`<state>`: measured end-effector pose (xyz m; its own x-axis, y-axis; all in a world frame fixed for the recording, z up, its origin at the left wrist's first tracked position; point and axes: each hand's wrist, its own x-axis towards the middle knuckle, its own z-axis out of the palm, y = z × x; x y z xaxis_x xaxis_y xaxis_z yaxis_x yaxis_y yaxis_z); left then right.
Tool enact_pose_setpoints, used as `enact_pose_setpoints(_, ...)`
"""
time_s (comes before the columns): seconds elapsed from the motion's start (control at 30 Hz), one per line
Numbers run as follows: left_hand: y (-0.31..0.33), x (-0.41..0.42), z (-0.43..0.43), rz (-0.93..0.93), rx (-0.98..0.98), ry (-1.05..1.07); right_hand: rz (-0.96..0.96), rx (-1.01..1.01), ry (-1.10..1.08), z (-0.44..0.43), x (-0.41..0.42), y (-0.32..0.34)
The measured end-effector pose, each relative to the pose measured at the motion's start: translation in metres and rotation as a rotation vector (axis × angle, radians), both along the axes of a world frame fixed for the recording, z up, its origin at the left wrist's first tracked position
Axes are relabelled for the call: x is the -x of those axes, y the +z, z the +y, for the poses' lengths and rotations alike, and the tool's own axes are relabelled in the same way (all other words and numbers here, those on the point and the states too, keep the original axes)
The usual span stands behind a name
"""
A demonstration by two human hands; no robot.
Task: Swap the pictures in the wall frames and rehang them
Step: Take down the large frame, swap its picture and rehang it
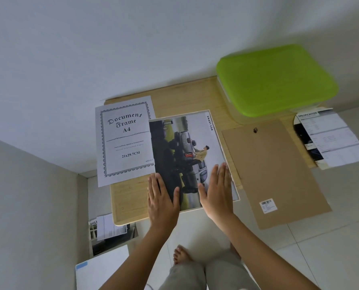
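Your knees [183, 276] are bending beneath your arms. Your left hand [162, 203] and right hand [217, 194] are pressing flat, fingers straight, on the car picture's [187, 147] near end, curling round nothing; the backing board [275, 174] is lying just right of them.

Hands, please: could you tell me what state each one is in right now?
Left hand: open, flat on the picture.
Right hand: open, flat on the picture.

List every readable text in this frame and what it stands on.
"Document Frame A4", "21x29.7CM": white insert sheet; its fine print is blurred.
"SMART CAB": truck picture.
"SPECIFICATION": right brochure.
"HIL", cut off: lower-left brochure.
Barcode label on backing board: too small to read.
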<state>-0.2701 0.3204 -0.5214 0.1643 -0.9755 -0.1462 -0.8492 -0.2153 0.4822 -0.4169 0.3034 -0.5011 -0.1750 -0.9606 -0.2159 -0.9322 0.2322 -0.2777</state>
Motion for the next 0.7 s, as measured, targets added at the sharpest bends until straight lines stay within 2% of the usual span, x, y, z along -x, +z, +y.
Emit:
enact_pose_setpoints(0.23, -0.003, 0.001, -0.001, -0.028, 0.016, 0.001, -0.209, 0.104, -0.083, 0.000, 0.002, 0.004)
enact_pose_setpoints(0.7, -0.002, 0.003, -0.002, -0.066, 0.007, -0.016, -0.387, 0.172, -0.114, 0.002, -0.001, 0.012)
